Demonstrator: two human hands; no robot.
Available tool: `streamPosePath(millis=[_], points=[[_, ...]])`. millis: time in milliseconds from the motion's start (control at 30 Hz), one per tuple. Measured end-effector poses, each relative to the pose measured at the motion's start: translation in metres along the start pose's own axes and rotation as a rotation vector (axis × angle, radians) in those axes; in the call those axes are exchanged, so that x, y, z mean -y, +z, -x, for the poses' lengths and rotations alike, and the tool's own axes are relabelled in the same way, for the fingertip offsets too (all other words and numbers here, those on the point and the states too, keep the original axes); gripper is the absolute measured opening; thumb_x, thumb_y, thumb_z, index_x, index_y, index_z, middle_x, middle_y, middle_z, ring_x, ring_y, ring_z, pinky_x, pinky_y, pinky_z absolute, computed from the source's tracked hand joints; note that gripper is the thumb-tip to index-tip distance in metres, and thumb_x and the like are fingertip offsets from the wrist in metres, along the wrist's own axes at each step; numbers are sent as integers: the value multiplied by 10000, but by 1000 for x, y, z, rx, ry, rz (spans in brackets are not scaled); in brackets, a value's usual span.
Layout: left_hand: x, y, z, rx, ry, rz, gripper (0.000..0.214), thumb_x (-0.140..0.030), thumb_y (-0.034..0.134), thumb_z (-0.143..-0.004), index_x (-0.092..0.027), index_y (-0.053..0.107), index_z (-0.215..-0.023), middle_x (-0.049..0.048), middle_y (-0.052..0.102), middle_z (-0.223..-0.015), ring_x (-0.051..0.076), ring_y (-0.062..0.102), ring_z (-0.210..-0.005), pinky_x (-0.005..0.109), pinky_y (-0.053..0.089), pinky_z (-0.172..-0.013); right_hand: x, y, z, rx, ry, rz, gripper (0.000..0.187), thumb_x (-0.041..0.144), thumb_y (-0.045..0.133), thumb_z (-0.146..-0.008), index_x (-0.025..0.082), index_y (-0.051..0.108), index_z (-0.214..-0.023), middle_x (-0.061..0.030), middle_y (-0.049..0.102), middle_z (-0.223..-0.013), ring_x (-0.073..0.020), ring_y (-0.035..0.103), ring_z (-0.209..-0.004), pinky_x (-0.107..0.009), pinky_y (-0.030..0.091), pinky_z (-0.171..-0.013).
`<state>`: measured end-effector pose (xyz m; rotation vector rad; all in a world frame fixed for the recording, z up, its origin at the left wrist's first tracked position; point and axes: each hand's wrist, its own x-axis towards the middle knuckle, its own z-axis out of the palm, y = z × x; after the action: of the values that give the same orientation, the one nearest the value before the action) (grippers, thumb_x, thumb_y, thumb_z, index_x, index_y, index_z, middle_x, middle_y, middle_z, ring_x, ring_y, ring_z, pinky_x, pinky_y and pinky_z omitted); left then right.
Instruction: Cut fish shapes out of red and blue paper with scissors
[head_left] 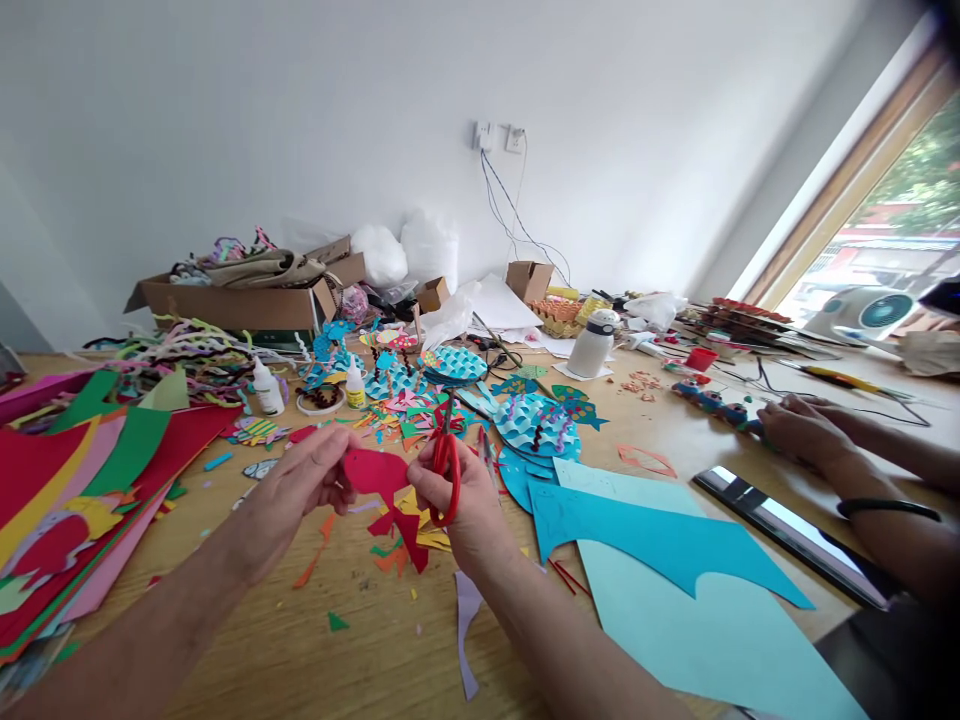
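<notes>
Red cutout up above the table, between both hands. Pinched at its left end between thumb and fingers of the left hand. Close against its right edge, thumb of the right hand; firmness of contact there unclear. In that same right hand, red scissors, gripped by the handles, blades pointing toward the far side. Beneath, yellow scraps on the wood. To the left, coloured sheets; near the middle, two bottles. To the right, blue sheet lying across a pale sheet. Well apart at far right, another person's hands.
</notes>
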<state>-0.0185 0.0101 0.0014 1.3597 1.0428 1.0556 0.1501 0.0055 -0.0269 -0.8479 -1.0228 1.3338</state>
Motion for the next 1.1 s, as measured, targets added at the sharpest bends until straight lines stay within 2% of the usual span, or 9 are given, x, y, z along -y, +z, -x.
streamPosePath(millis=[133,200,300,567,700,833,967,1100], points=[[10,20,3,25,-50,0,258,-446,570,-762,-196,631,-777,0,589,-633,152,514,-593,247,419,-541,-7,2,0,-91,-31,-73,247,242,683,-613,169,499,-761,61,503,-569,-56,435,-438,-180,331,-420],[13,27,2,-20,-18,-46,193,-388,627,-709,-197,629,-679,-25,560,-568,137,483,-539,241,398,-524,-9,4,1,-79,-2,-74,252,250,685,-621,169,497,-768,60,516,-576,-51,427,-426,-179,332,-415],[12,30,0,-91,18,-78,149,-327,627,-676,-204,603,-596,-48,517,-508,126,453,-505,234,372,-508,-9,7,4,-35,37,-62,268,267,692,-617,170,492,-766,65,518,-577,-44,409,-413,-176,327,-405],[1,23,-1,-123,16,-48,133,-283,616,-657,-189,566,-578,-49,514,-504,111,444,-504,226,371,-502,-2,10,7,28,39,16,306,309,713,-587,178,477,-730,66,493,-605,-49,416,-467,-172,354,-431],[-7,14,-2,-171,23,44,137,-302,641,-648,-178,582,-634,-41,554,-543,110,482,-521,231,416,-516,-2,11,10,98,67,155,254,378,623,-682,178,467,-700,64,461,-554,-56,421,-435,-169,335,-394],[-15,3,-2,-207,20,113,137,-297,653,-647,-175,598,-677,-29,582,-556,122,524,-531,240,452,-503,-5,13,14,201,147,364,319,447,535,-760,180,442,-611,71,400,-453,-56,393,-387,-169,322,-381],[-17,-2,-3,-193,35,130,139,-296,646,-673,-167,615,-713,-11,624,-606,126,558,-550,241,472,-500,-10,13,15,249,177,466,302,420,532,-777,181,462,-606,81,365,-421,-59,367,-369,-177,292,-379],[-16,-2,-5,-181,19,128,146,-291,655,-672,-159,627,-726,-2,640,-616,132,581,-566,245,490,-515,-10,13,14,297,160,558,249,318,518,-779,177,467,-580,71,376,-421,-61,334,-382,-188,226,-380]])
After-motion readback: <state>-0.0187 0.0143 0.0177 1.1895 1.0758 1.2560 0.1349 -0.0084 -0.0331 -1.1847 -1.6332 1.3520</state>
